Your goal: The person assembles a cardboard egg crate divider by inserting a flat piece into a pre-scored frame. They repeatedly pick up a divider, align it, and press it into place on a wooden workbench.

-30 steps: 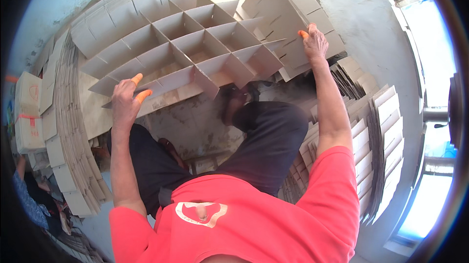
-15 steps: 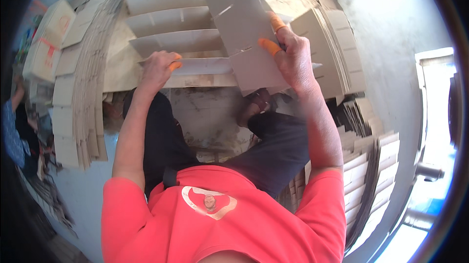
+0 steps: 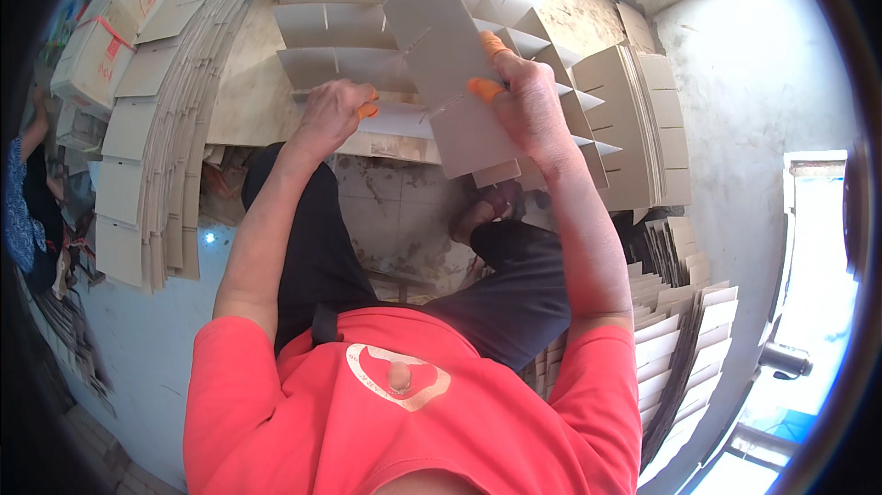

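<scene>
My right hand (image 3: 525,98), with orange finger covers on thumb and finger, grips a long slotted cardboard strip (image 3: 432,40), which is tilted over the bench. Closed at the left end of the nearest cardboard divider (image 3: 401,120) is my left hand (image 3: 335,116), also with orange on its fingertips. Its exact hold is partly hidden by the hand. Behind it, more slotted dividers (image 3: 335,68) stand on edge in rows. Crossed strips forming a grid (image 3: 562,81) show beyond my right hand, partly covered by the held strip.
Stacks of slotted cardboard lie left (image 3: 138,141) and right (image 3: 634,113) on the wooden bench (image 3: 243,81). More cardboard (image 3: 675,348) is piled beside my right elbow. A taped box (image 3: 110,31) sits far left, near another person's arm (image 3: 37,123).
My left hand has moved right along the nearest divider. My right hand has shifted slightly left, still holding the strip. The view has shifted, showing more of the grid on the right.
</scene>
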`<state>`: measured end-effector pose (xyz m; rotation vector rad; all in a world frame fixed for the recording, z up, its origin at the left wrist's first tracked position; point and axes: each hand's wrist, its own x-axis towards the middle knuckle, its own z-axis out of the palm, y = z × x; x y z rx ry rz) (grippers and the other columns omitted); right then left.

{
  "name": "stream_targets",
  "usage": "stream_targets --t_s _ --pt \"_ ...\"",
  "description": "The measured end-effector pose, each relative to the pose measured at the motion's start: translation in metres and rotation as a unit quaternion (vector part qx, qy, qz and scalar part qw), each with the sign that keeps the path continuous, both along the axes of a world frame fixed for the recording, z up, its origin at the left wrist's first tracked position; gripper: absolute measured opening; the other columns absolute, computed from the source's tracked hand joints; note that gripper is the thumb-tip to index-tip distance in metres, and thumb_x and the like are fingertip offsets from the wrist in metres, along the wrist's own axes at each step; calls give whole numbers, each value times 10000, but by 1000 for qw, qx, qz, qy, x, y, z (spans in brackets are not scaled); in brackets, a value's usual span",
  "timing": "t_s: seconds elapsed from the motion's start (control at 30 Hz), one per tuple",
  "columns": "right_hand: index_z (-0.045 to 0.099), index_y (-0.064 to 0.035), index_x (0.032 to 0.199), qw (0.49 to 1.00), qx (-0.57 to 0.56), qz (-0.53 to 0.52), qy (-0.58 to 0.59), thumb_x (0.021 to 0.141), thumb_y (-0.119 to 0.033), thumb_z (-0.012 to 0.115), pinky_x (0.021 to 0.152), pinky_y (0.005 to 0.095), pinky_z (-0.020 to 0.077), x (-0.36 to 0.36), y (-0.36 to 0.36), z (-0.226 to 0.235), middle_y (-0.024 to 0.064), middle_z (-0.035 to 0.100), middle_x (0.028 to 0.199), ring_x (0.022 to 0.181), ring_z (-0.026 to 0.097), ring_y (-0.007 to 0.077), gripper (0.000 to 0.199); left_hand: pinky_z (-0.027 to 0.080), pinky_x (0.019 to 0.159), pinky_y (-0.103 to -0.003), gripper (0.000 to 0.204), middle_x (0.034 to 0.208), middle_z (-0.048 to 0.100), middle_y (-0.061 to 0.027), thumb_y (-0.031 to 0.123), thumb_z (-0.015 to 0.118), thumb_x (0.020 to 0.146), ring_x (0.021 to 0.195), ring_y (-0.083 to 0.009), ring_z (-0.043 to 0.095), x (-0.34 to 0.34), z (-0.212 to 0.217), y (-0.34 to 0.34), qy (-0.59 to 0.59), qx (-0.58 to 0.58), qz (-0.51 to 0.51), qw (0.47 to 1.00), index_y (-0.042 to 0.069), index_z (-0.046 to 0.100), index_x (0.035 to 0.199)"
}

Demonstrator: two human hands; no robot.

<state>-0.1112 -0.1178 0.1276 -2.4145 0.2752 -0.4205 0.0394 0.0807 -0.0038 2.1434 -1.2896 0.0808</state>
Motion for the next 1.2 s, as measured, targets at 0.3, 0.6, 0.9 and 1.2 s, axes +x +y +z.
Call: stream_targets --t_s 0.3,0.6,0.9,1.2 --pt "523 42 1263 999 -29 20 -24 785 42 630 675 403 501 0 -5 -13 315 591 811 763 619 432 490 462 671 -440 177 725 605 -145 187 697 776 760 -344 604 1 3 -4 12 -17 0 1000 50 683 887" --pt "562 84 1103 999 32 2 -37 821 52 565 669 405 514 5 3 -7 307 593 781 765 639 405 285 454 660 -434 171 722 609 -158 168 700 755 741 -341 600 3 6 -4 15 -12 -11 1000 44 683 873" --pt "583 71 830 995 -68 78 -1 707 29 599 617 442 487 32 -2 -29 233 606 719 723 622 401 131 459 645 -428 166 732 623 -177 114 704 733 713 -336 613 8 1 -4 22 -14 -37 999 48 684 884" --pt "611 31 873 975 -100 90 177 701 -49 691 692 434 516 31 16 -73 210 647 805 815 650 376 206 439 611 -413 135 713 621 -147 113 698 743 674 -306 604 2 7 -8 68 -5 -41 997 56 675 863"
